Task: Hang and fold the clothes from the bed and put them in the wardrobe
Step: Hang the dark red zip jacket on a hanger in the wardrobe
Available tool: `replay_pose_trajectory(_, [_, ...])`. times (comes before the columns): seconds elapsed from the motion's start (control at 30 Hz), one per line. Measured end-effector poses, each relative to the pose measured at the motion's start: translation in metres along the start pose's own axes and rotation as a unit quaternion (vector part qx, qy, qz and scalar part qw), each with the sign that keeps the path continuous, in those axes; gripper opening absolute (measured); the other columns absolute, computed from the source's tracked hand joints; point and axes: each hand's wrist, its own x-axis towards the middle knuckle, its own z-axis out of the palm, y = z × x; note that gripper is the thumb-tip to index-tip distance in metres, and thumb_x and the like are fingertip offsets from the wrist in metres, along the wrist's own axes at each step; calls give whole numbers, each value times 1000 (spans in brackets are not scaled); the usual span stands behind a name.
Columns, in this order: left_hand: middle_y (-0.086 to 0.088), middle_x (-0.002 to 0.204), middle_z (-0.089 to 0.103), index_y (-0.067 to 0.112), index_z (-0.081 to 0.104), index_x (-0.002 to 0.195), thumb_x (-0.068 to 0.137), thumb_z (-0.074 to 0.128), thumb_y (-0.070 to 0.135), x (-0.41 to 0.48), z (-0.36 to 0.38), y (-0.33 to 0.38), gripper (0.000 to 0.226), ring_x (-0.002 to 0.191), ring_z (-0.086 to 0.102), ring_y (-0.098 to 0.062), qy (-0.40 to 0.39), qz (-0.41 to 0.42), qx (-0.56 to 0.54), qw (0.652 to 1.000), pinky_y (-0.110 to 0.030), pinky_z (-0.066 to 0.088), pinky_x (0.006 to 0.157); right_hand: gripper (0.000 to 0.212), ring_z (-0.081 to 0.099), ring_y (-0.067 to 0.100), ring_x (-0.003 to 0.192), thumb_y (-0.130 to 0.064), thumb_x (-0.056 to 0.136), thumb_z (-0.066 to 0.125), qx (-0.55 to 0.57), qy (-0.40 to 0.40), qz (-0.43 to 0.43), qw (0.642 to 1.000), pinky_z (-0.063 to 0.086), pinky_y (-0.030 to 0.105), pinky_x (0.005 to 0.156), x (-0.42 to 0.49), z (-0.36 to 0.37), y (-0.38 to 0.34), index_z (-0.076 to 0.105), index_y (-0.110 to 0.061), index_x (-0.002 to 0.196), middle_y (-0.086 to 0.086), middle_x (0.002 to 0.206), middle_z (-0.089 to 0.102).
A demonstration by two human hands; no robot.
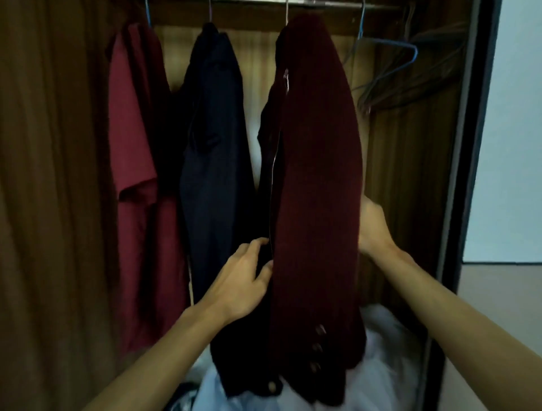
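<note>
A dark maroon velvet jacket (pixel 316 182) with buttons on its sleeve hangs on a hanger from the wardrobe rail (pixel 322 3). My left hand (pixel 240 281) pinches the jacket's front edge on its left side, fingers curled into the dark lining. On the jacket's right side my right hand (pixel 372 228) lies against the cloth; its fingers are hidden behind the jacket. Left of the jacket hang a navy garment (pixel 214 152) and a red T-shirt (pixel 135 164).
Empty wire hangers (pixel 390 50) hang at the right end of the rail. A white and pale blue pile of cloth (pixel 381 346) lies on the wardrobe floor. The wardrobe's dark door frame (pixel 469 146) stands on the right, a brown panel (pixel 44 205) on the left.
</note>
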Motion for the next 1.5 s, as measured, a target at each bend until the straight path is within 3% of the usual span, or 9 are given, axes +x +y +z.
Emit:
replay_pose_trajectory(0.07, [-4,145,45,22,30,151,103,43,37,-37,10,-10,52,132,46,-16,-19,-28,26,999,-22,35,101,18,65,19,79,-25,100,51,-74,-39,-7,996,56,41,70,-43,1,2,64,-12,101,4,94,66])
replay_pose_trajectory(0.23, [-15,137,52,13,37,147,100,51,24,-121,22,-31,50,122,54,-30,-50,-104,58,992,-33,41,102,25,63,25,92,-16,93,58,-140,-166,-6,976,51,35,77,-151,20,20,62,-7,117,11,106,63])
replay_pose_trajectory(0.6, [-16,124,55,13,42,143,98,52,23,-269,19,-29,47,112,57,-37,-73,-256,137,954,-40,47,91,23,65,29,96,-12,85,60,-48,-322,-110,939,54,41,80,-266,77,-18,64,-11,108,7,110,64])
replay_pose_trajectory(0.73, [-12,118,55,15,46,137,91,42,36,-319,13,-12,51,107,59,-36,-85,-326,158,928,-46,50,88,29,62,25,107,-21,91,57,-31,-394,-148,907,52,38,82,-307,91,-30,61,-15,119,5,118,63])
replay_pose_trajectory(0.9, [-3,128,53,25,45,137,98,54,32,-402,24,35,42,120,52,-25,-72,-423,166,888,-37,48,96,31,60,22,108,-25,92,52,6,-490,-216,844,47,33,84,-366,94,-45,60,-15,120,3,119,64])
replay_pose_trajectory(0.97, [-3,129,53,22,45,137,99,53,32,-439,31,55,41,123,50,-23,-75,-469,174,863,-36,47,99,34,60,22,107,-32,91,48,25,-526,-238,816,46,32,82,-390,93,-53,60,-15,118,2,116,64])
replay_pose_trajectory(1.07, [-2,136,48,23,41,144,99,53,36,-499,37,84,48,122,53,-21,-50,-552,175,814,-34,47,100,24,60,21,106,-24,93,52,53,-571,-278,771,46,31,82,-428,88,-70,59,-18,115,2,116,62])
replay_pose_trajectory(1.17, [0,136,47,25,40,145,99,53,37,-559,36,113,49,119,55,-22,-39,-615,182,767,-34,48,98,25,56,17,111,-22,95,55,85,-601,-322,727,49,30,90,-470,79,-90,57,-21,120,-2,120,58])
replay_pose_trajectory(1.5, [-2,118,62,21,59,126,92,58,39,-770,48,265,38,110,62,-22,101,-761,177,616,-34,47,94,39,52,12,122,-28,99,56,104,-657,-479,573,50,28,98,-611,28,-184,48,-27,137,-7,137,51])
